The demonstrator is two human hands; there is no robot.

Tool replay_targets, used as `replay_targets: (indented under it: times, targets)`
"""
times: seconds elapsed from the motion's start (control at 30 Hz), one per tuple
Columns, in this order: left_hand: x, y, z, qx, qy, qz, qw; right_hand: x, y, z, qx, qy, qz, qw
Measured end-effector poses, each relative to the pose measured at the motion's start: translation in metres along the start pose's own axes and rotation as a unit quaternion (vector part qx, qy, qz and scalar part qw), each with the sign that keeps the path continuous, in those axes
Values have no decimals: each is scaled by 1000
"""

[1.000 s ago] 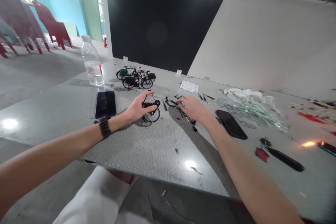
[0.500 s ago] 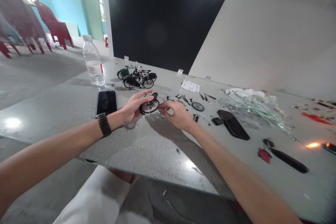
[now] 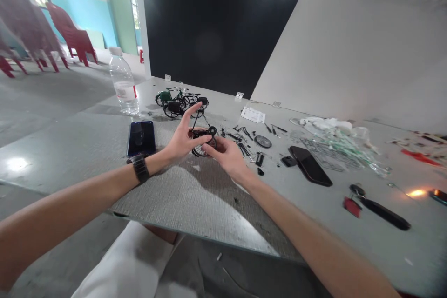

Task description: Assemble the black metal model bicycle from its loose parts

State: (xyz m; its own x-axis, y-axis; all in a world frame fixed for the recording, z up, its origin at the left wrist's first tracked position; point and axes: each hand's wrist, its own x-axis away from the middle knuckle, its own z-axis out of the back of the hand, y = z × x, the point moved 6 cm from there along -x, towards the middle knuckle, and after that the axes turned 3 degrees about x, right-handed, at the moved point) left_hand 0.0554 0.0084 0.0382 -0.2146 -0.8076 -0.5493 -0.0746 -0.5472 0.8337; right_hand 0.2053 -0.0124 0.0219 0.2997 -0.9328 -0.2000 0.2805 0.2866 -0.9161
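A small black model bicycle [image 3: 204, 136], partly built, is held just above the grey table [image 3: 195, 195]. My left hand [image 3: 181, 137] grips it from the left, thumb on its frame and forefinger stretched upward. My right hand [image 3: 225, 154] comes in from the right, its fingertips pinched at the model's wheel. Whether a small part sits in that pinch is hidden. A black watch [image 3: 138, 168] is on my left wrist.
Two finished model bicycles [image 3: 181, 100] stand behind, next to a water bottle [image 3: 123, 88]. A dark phone [image 3: 141, 138] lies left, another phone [image 3: 309, 165] right. Loose black parts and a spare wheel [image 3: 263, 141], plastic bags [image 3: 331, 139], keys [image 3: 375, 207] and a leaflet [image 3: 253, 114] lie around.
My left hand lifted the model bicycle off the table and turned it. My right hand left the loose parts and moved left to meet the model's wheel.
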Motion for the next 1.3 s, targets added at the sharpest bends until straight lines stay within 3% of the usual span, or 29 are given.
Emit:
replay_targets:
  times: [0.13, 0.3, 0.43, 0.57, 0.63, 0.73, 0.83, 0.97, 1.07, 1.3]
  targets:
    - [0, -3, -1, 27, -1, 35, 999, 0, -4, 1, 5, 8, 17, 1000]
    - [1, -14, 0, 149, 6, 99, 984, 0, -15, 23, 133, 81, 109, 982]
    - [2, -26, 1, 250, 35, 203, 946, 6, -26, 39, 298, 142, 265, 906]
    - [10, -32, -16, 294, -49, 321, 899, 15, -33, 39, 408, 144, 364, 825]
    - [13, -31, -22, 295, -92, 330, 892, 18, -36, 35, 452, 131, 389, 792]
    - [15, -27, -25, 263, -141, 304, 905, 19, -38, 29, 484, 112, 410, 765]
    - [15, -26, -23, 228, -152, 289, 918, 18, -37, 26, 478, 84, 414, 770]
    - [12, -25, -19, 213, -130, 276, 928, 15, -34, 27, 438, 66, 404, 801]
    - [12, -27, -19, 209, -123, 278, 929, 14, -33, 34, 411, 97, 390, 818]
    - [13, -34, -14, 211, -71, 304, 926, 1, -23, 67, 442, 179, 335, 813]
